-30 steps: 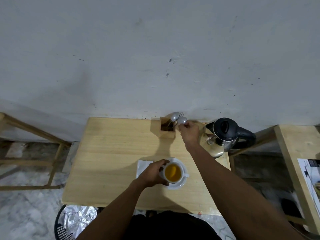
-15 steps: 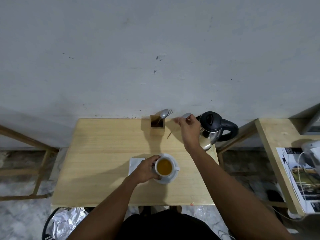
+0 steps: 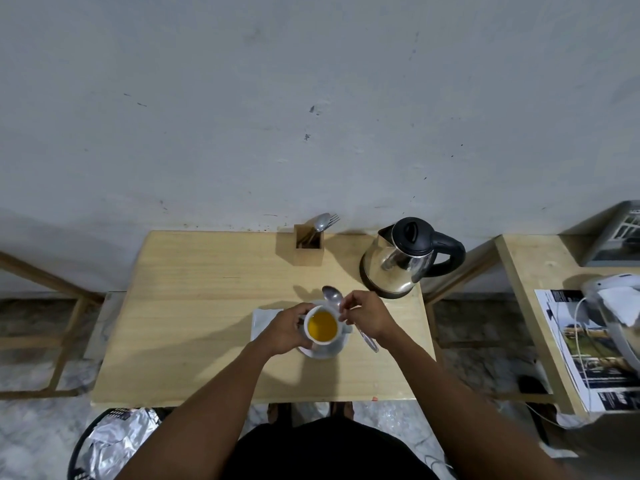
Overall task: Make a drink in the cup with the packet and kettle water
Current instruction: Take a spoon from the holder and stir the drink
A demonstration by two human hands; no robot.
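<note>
A white cup [image 3: 322, 326] full of orange-yellow liquid stands on a white saucer [image 3: 323, 351] near the middle of the wooden table [image 3: 194, 306]. My left hand [image 3: 284, 329] grips the cup's left side. My right hand [image 3: 363, 315] holds a metal spoon [image 3: 332, 295] just right of the cup, bowl pointing up and back above the rim. A white packet or napkin [image 3: 263, 318] lies flat left of the saucer, partly under my left hand. The steel kettle [image 3: 398, 261] with a black lid stands at the table's back right.
A wooden cutlery holder [image 3: 309, 244] with a spoon and fork stands at the back edge by the wall. A second table [image 3: 519, 271] with printed papers and a white appliance is on the right. A bin [image 3: 104, 441] with a foil liner sits on the floor at lower left.
My right hand has drawn a spoon out of the cutlery holder and brought it down beside the cup. My left hand has stayed on the cup.
</note>
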